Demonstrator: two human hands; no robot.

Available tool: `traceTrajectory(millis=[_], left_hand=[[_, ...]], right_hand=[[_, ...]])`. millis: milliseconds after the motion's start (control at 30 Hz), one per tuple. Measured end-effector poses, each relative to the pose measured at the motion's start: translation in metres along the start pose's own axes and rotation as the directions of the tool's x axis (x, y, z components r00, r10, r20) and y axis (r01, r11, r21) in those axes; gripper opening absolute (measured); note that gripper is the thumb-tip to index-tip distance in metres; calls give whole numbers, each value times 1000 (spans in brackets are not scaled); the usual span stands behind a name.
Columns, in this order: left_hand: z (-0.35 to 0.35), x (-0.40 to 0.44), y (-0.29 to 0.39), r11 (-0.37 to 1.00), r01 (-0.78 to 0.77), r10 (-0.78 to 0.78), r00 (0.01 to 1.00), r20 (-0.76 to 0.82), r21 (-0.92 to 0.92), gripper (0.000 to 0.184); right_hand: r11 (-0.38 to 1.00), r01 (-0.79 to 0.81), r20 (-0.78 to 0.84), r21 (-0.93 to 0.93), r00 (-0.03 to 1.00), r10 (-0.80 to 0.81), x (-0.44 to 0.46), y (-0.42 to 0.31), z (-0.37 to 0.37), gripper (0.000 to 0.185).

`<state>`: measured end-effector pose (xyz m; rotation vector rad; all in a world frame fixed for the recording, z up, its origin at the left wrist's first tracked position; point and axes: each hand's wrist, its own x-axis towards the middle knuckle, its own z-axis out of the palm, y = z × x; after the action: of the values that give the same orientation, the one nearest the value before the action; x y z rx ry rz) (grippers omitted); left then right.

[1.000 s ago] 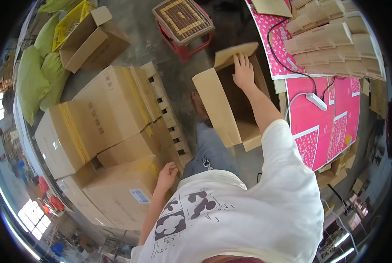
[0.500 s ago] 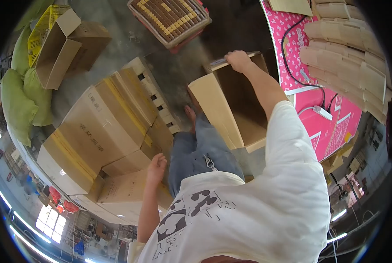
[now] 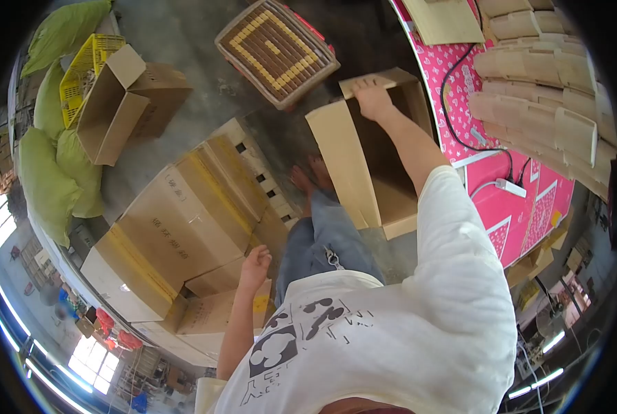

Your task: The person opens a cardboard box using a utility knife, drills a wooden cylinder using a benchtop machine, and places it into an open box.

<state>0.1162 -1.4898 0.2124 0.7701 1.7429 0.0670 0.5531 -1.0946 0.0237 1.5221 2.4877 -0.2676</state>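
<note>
My right hand point(image 3: 372, 99) grips the top flap edge of an open cardboard box point(image 3: 341, 165). Fingers are over the flap and the box's dark inside faces up toward me. It stands tilted beside my right leg, close to the pink-covered table point(image 3: 515, 221). My left hand point(image 3: 256, 266) hangs at my left side with its fingers curled and nothing visible in them. Closest to it are large taped cardboard cartons point(image 3: 177, 221), stacked to my left.
Ahead on the floor is a crate point(image 3: 277, 52) topped with brown and yellow strips. An open carton point(image 3: 108, 124), a yellow basket point(image 3: 81, 76) and green sacks point(image 3: 46, 183) stand far left. Folded cardboard pieces point(image 3: 543, 90), a black cable and a white power strip point(image 3: 510, 187) lie on the table.
The view has shifted, so the crate and left cartons sit lower and further right. My right hand keeps hold of the box, whose flap now shows more of its face. My left hand stays curled.
</note>
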Motion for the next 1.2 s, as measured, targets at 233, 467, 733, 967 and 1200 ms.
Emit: traceTrajectory(millis=[233,467,733,967,1200], left_hand=[[-38,-1,8,996,-25,30,998,-62,85,40],[-48,2,-11,997,-57,61,994,-86,44,41],[-91,34,-9,972,-211,223,967,-121,106,44],[-127,66,12,972,-189,207,970,-125,143,45],[-175,89,64,969,-145,163,983,-79,198,46]], right_hand=[[982,-183,270,52,949,162,8,-24,-19,33],[996,-85,131,31,988,81,-3,-58,-65,30],[949,-205,207,238,966,157,-61,-118,-78,26],[659,-466,375,590,881,289,-133,-161,-50,26],[533,-584,410,612,811,418,-131,-142,-39,29]])
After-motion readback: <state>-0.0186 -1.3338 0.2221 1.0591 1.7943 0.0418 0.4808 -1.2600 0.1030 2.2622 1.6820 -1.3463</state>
